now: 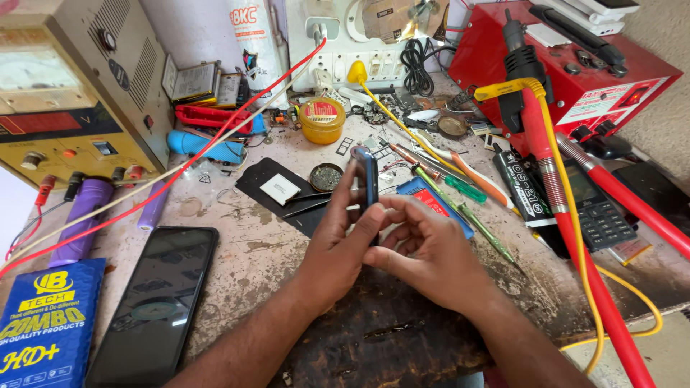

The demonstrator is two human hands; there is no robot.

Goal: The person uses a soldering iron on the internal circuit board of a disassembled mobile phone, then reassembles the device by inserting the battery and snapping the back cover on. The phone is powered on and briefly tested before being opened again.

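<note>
Two hands hold one small blue phone (pixel 368 179) up on its edge, above the middle of the tabletop (pixel 237 248). The left hand (pixel 343 241) wraps its fingers tight around the phone's side, so it stands steady. The right hand (pixel 430 248) rests against the left, and its fingers curl in at the phone's lower end, closed on it. Held this way, the thin edge faces up to the eyes. A big black phone (pixel 158 302) lies flat, well apart to the left. Tweezers (pixel 305 203) and screwdrivers (pixel 460 205) lie near, easy to grab.
</note>
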